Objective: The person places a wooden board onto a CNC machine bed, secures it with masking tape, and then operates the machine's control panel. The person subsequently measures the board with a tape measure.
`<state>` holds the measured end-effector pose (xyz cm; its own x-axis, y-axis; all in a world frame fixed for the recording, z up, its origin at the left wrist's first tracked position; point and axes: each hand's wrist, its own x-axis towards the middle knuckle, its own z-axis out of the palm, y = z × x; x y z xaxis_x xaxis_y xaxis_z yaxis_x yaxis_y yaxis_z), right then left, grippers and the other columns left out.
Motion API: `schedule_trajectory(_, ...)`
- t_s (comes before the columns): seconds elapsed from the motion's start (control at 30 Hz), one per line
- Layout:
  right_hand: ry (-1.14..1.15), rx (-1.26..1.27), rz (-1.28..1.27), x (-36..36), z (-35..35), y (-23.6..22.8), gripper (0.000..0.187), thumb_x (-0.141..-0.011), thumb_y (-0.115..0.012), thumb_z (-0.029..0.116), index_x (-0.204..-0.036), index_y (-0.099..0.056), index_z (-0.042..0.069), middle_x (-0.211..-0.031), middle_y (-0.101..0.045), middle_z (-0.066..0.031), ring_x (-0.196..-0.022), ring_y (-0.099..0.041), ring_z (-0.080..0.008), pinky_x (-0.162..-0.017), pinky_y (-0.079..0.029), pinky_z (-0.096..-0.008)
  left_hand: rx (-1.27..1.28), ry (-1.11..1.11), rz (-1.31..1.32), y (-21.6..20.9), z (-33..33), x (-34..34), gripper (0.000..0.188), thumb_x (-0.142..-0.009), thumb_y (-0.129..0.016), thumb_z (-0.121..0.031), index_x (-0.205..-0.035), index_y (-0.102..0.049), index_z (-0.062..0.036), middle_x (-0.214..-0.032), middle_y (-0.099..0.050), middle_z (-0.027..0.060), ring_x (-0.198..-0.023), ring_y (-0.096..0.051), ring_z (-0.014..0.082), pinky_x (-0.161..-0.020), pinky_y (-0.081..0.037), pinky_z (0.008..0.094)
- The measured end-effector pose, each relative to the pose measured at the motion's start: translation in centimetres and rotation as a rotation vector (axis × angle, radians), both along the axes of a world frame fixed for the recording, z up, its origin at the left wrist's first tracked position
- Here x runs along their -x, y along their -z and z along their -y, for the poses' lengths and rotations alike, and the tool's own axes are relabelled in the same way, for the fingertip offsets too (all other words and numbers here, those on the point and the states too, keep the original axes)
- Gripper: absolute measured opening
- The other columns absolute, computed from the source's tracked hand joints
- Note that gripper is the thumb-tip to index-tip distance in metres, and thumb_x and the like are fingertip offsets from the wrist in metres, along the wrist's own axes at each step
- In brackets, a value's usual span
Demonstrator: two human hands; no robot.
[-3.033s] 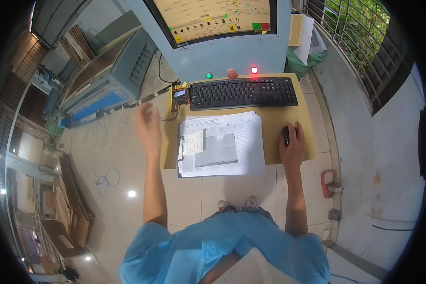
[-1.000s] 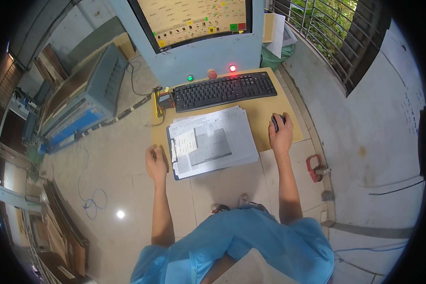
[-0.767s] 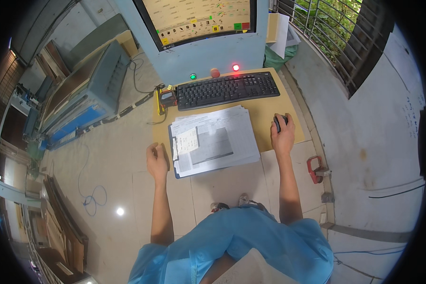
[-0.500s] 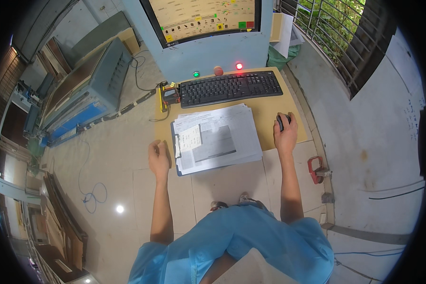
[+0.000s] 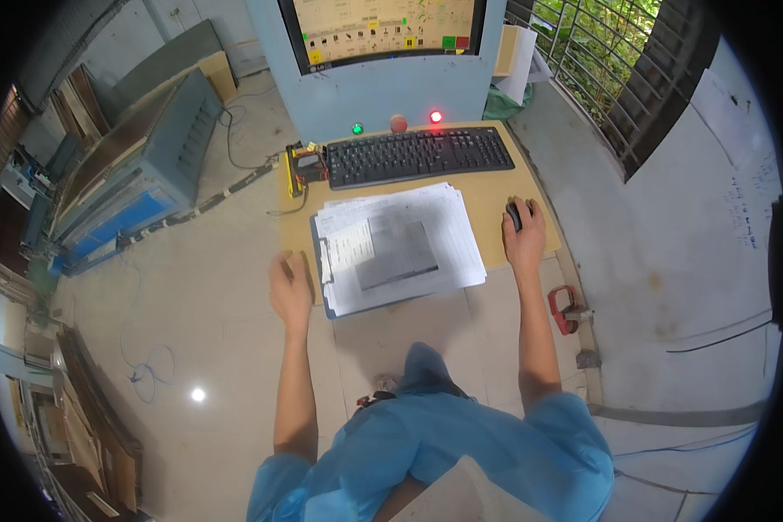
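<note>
My right hand (image 5: 525,239) lies over a black computer mouse (image 5: 514,217) at the right of a tan desktop (image 5: 496,252), fingers closed round it. My left hand (image 5: 291,291) rests at the desktop's left edge, beside a dark clipboard (image 5: 348,312). Its fingers are loosely bent, with a gap beside the thumb, and nothing shows in them. Between my hands, a stack of printed papers (image 5: 458,252) lies on the clipboard, with a small white slip (image 5: 351,246) near the clip. Behind the papers is a black keyboard (image 5: 419,157).
A monitor (image 5: 383,35) is set in a pale blue cabinet (image 5: 322,97) with a green light (image 5: 358,129), a red button (image 5: 398,124) and a lit red light (image 5: 436,117). A yellow-and-black tool (image 5: 292,172) sits left of the keyboard. A red-handled object (image 5: 563,310) stands by the right wall.
The view has shifted slightly, and one of my legs now shows further forward below the desk. My right hand stays on the mouse; my left hand remains by the clipboard.
</note>
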<state>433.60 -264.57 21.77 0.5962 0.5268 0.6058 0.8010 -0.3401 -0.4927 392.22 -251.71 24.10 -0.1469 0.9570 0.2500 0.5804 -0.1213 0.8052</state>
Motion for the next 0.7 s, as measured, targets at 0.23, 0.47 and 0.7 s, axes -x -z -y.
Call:
schedule_trajectory(0.23, 0.044, 0.001, -0.013, 0.14, 0.12, 0.32, 0.037, -0.088, -0.067, 0.022, -0.124, -0.069, 0.014, -0.136, -0.057, -0.0246, -0.122, -0.056, -0.0412, -0.102, -0.047, -0.0474, 0.049, 0.022, -0.019, -0.86, 0.36, 0.21, 0.045, -0.099, -0.058, -0.04, -0.124, -0.063, -0.0036, -0.121, -0.066, 0.0149, -0.107, -0.063, 0.0309, -0.094, -0.047, 0.0403)
schedule_trajectory(0.47, 0.044, -0.031, 0.002, 0.03, 0.23, 0.6, 0.036, -0.084, -0.069, 0.021, -0.12, -0.071, 0.016, -0.133, -0.059, -0.0228, -0.119, -0.058, -0.0408, -0.1, -0.048, -0.0467, 0.072, 0.04, -0.028, -0.29, -0.11, 0.5, 0.045, -0.099, -0.059, -0.041, -0.124, -0.062, -0.0037, -0.123, -0.065, 0.0157, -0.108, -0.063, 0.0317, -0.094, -0.047, 0.0408)
schedule_trajectory(0.7, 0.039, -0.044, -0.002, 0.17, 0.17, 0.42, 0.034, -0.084, -0.069, 0.021, -0.117, -0.073, 0.015, -0.132, -0.06, -0.0227, -0.118, -0.059, -0.0405, -0.099, -0.049, -0.0462, -0.016, 0.024, -0.057, -0.26, 0.0, 0.43, 0.045, -0.098, -0.059, -0.042, -0.123, -0.063, -0.0047, -0.118, -0.066, 0.0148, -0.102, -0.064, 0.0305, -0.091, -0.048, 0.0407)
